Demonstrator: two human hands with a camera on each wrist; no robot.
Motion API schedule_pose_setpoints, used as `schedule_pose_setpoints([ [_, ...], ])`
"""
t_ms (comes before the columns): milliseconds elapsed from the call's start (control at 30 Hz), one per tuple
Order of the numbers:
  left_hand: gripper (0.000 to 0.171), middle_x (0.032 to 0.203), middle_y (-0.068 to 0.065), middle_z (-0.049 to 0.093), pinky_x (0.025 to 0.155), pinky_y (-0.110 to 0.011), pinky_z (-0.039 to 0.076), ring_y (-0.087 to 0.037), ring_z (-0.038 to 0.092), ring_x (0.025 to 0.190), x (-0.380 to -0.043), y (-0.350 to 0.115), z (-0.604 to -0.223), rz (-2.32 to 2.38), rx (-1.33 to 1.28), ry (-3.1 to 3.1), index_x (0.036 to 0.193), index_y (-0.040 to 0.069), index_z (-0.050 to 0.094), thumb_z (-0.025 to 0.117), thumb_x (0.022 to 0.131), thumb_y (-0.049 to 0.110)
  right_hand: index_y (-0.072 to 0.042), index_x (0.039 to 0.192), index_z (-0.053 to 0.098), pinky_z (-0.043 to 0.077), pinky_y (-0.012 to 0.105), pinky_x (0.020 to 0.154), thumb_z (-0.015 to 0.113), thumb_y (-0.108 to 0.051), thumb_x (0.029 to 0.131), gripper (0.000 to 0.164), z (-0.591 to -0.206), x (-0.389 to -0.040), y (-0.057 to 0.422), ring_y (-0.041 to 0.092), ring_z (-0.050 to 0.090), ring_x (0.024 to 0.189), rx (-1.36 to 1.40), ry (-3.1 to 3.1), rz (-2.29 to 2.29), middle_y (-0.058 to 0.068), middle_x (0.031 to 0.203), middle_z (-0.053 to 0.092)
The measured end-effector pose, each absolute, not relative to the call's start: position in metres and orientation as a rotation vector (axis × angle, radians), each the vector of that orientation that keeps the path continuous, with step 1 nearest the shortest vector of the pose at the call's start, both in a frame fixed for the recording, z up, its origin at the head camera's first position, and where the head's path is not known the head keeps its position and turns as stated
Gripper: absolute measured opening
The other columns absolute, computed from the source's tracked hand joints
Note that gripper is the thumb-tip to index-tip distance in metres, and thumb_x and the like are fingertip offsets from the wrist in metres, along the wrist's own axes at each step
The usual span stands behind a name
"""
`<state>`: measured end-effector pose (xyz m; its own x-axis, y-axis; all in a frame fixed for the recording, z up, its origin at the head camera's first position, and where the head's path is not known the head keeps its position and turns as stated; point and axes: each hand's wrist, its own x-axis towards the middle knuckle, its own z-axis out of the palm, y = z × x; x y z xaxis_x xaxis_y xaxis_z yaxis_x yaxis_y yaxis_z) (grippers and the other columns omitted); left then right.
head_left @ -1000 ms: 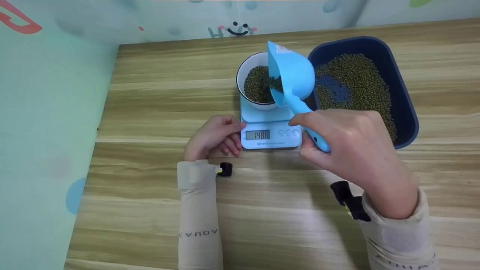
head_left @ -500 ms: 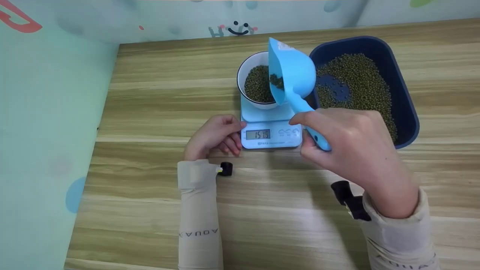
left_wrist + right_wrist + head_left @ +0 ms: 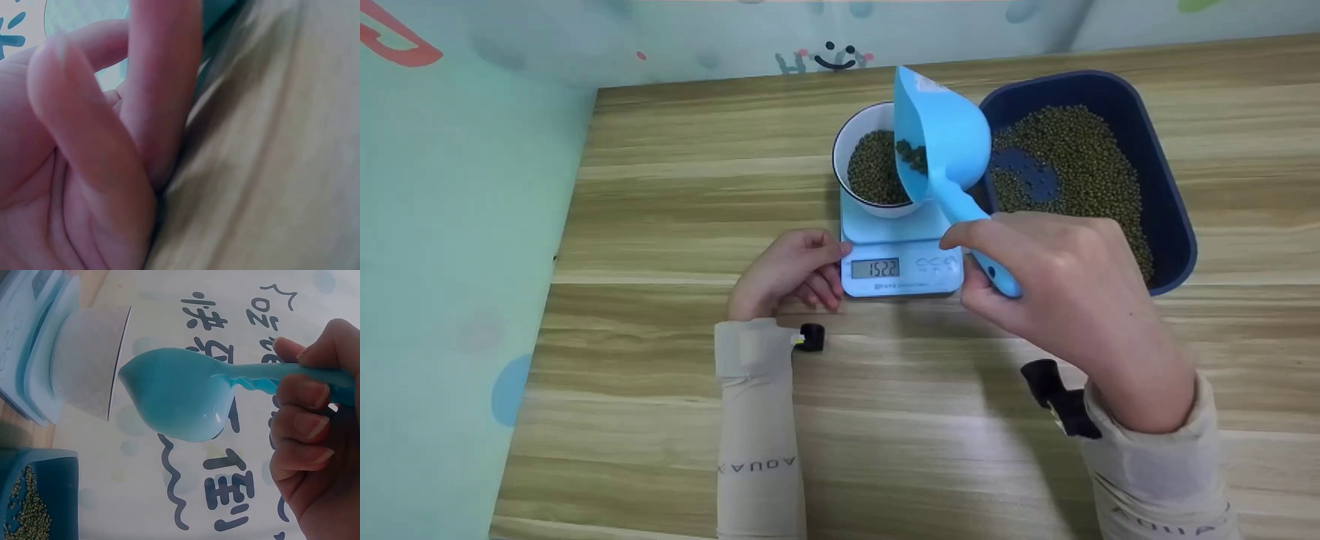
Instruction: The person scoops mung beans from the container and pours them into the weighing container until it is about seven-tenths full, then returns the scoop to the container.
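My right hand (image 3: pixel 1057 277) grips the handle of a light blue scoop (image 3: pixel 956 142), tipped on its side over a white bowl (image 3: pixel 861 124) with a dark rim. A small clump of green mung beans (image 3: pixel 911 156) lies inside the scoop's mouth. More mung beans (image 3: pixel 874 169) cover the bowl's bottom. The bowl stands on a light blue kitchen scale (image 3: pixel 911 281), whose display shows digits like 152.2. My left hand (image 3: pixel 795 270) rests on the table at the scale's left side, thumb tip at its edge, other fingers loosely bent, as the left wrist view shows. From the right wrist, the scoop's lip (image 3: pixel 125 374) appears right at the bowl's rim.
A dark blue tub (image 3: pixel 1174 225) of mung beans stands right of the scale, partly behind my right hand. The wood-grain table (image 3: pixel 682 187) meets a printed wall covering (image 3: pixel 720 37) at the back and left.
The scale's reading has climbed from about 148 to about 152. The scoop has shifted slightly toward the back, and fewer beans show in its mouth. My left hand has stayed put.
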<state>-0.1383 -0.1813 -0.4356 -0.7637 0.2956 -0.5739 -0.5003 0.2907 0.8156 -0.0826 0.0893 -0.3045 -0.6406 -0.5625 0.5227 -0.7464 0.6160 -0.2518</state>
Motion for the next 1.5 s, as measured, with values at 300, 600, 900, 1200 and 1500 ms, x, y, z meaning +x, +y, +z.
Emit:
schedule_pose_setpoints([
  [300, 0.039, 0.071, -0.019, 0.062, 0.040, -0.025, 0.046, -0.026, 0.062, 0.054, -0.139, -0.181, -0.437, 1.543, -0.174, 1.901, 0.086, 0.001, 0.052, 0.059, 0.085, 0.040, -0.010, 0.089, 0.063, 0.027, 0.020, 0.039, 0.046, -0.008, 0.077, 0.021, -0.306, -0.084, 0.091, 0.006, 0.034, 0.045, 1.059, -2.406, 0.722, -0.008, 0.055, 0.040],
  [600, 0.039, 0.069, -0.018, 0.061, 0.040, -0.025, 0.046, -0.024, 0.062, 0.053, -0.139, -0.181, -0.437, 1.556, -0.176, 1.886, 0.085, 0.001, 0.051, 0.058, 0.085, 0.038, -0.010, 0.090, 0.064, 0.029, 0.020, 0.041, 0.047, -0.008, 0.077, 0.022, -0.306, -0.086, 0.094, 0.005, 0.036, 0.048, 1.047, -2.408, 0.785, -0.007, 0.059, 0.045],
  [900, 0.039, 0.070, -0.018, 0.061, 0.041, -0.027, 0.047, -0.024, 0.062, 0.053, -0.139, -0.182, -0.435, 1.537, -0.185, 1.882, 0.088, 0.001, 0.051, 0.056, 0.086, 0.039, -0.012, 0.082, 0.062, 0.025, 0.021, 0.038, 0.045, -0.006, 0.073, 0.020, -0.306, -0.085, 0.092, 0.006, 0.033, 0.045, 1.069, -2.447, 0.688, -0.009, 0.054, 0.040],
  [1200, 0.040, 0.071, -0.018, 0.061, 0.040, -0.026, 0.046, -0.024, 0.062, 0.054, -0.138, -0.182, -0.436, 1.552, -0.182, 1.879, 0.088, 0.002, 0.051, 0.058, 0.085, 0.041, -0.014, 0.078, 0.062, 0.023, 0.023, 0.035, 0.045, -0.008, 0.076, 0.018, -0.304, -0.081, 0.091, 0.008, 0.029, 0.043, 1.059, -2.500, 0.600, -0.009, 0.053, 0.035],
  [1500, 0.040, 0.074, -0.019, 0.062, 0.040, -0.025, 0.046, -0.028, 0.063, 0.057, -0.138, -0.183, -0.435, 1.550, -0.183, 1.884, 0.089, 0.002, 0.053, 0.059, 0.084, 0.041, -0.012, 0.117, 0.054, 0.026, 0.025, 0.035, 0.049, -0.013, 0.085, 0.032, -0.300, -0.075, 0.091, 0.011, 0.033, 0.048, 1.039, -2.600, 0.593, -0.006, 0.058, 0.035],
])
